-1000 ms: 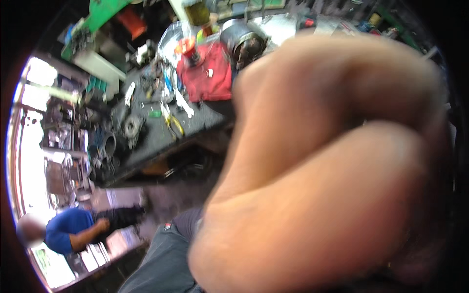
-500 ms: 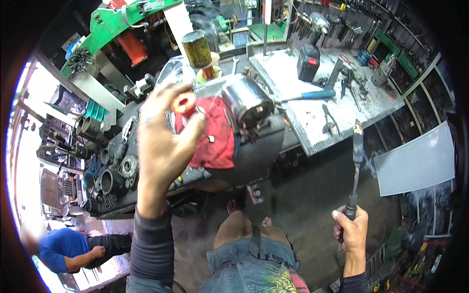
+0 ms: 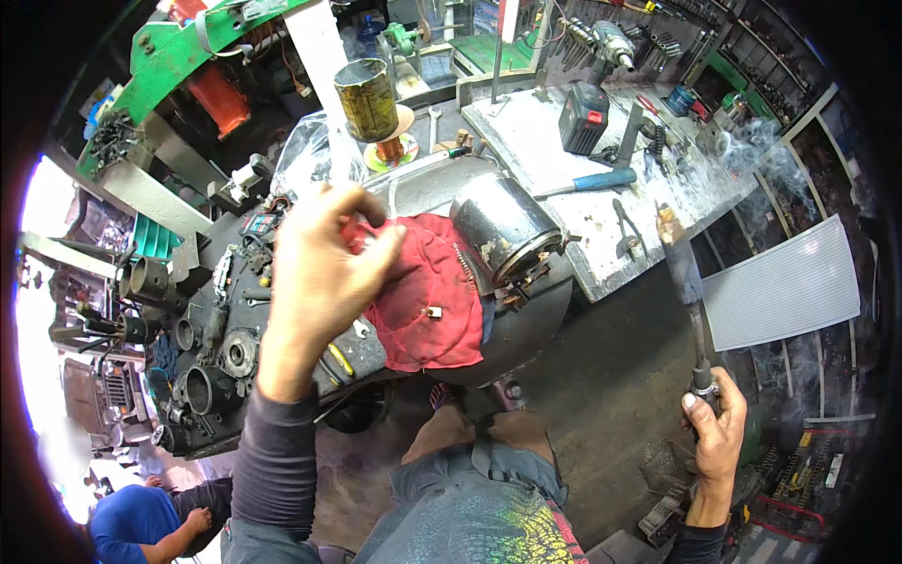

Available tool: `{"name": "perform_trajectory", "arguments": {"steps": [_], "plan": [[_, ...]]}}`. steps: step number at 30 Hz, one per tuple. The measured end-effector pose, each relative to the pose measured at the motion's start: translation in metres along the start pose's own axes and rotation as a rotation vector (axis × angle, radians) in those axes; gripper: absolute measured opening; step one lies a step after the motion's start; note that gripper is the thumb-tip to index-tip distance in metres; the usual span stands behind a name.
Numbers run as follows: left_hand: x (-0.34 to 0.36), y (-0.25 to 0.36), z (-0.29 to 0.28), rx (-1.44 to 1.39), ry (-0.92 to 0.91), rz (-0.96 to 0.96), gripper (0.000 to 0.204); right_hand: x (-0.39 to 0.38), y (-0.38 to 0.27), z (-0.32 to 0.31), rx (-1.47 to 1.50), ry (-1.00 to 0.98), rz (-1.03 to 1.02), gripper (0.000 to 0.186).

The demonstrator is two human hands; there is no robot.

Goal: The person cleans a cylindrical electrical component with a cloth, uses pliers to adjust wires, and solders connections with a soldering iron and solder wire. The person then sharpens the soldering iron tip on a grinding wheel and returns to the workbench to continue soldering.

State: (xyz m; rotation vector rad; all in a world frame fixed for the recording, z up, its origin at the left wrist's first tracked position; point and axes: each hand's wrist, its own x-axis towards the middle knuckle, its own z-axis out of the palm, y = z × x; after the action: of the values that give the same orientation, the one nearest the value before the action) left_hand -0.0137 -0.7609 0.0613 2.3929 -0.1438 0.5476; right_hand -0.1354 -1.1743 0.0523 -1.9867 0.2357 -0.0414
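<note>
In my left hand (image 3: 315,268), the fingers curl around a small red spool (image 3: 356,235), mostly hidden by them, above a red cloth (image 3: 427,338). A small pale metal piece (image 3: 433,312) lies on this cloth. Beside it rests a shiny metal cylinder (image 3: 503,216), like a motor housing, with dark parts at its near end. My right hand (image 3: 719,423) grips the dark handle of a large soldering iron (image 3: 685,271). Its thick bit points up and away, with a browned tip near the white-topped table's edge.
The pale tabletop (image 3: 536,141) bears a cordless impact wrench (image 3: 584,117), pliers (image 3: 625,228) and a blue-handled tool (image 3: 606,179). Greasy metal parts (image 3: 211,388) crowd the bench at left. A yellowed can (image 3: 366,103) stands behind. Smoke drifts by a white perforated panel (image 3: 785,282). A person in blue (image 3: 136,522) is lower left.
The view has shifted, bringing more of the red cloth into sight. My right hand and the soldering iron are farther right. The red spool is more hidden behind my left fingers.
</note>
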Motion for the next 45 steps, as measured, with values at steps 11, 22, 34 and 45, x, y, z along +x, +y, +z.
{"name": "perform_trajectory", "arguments": {"steps": [11,22,34,45], "plan": [[-0.11,0.098,0.022,-0.925,-0.568,-0.524,0.036,0.0,-0.04,0.062,0.58,-0.413,0.395,0.032],[-0.133,0.125,0.059,-0.905,-0.527,-0.35,0.032,0.027,-0.045,0.071,0.565,-0.478,0.284,0.021],[-0.132,0.142,0.059,-1.156,-0.557,-0.681,0.02,0.052,-0.055,0.06,0.445,-0.496,0.124,0.016],[-0.103,0.098,0.009,-0.591,-0.112,-0.341,0.012,0.063,-0.083,-0.002,-0.138,-0.101,-0.203,0.031]]}}
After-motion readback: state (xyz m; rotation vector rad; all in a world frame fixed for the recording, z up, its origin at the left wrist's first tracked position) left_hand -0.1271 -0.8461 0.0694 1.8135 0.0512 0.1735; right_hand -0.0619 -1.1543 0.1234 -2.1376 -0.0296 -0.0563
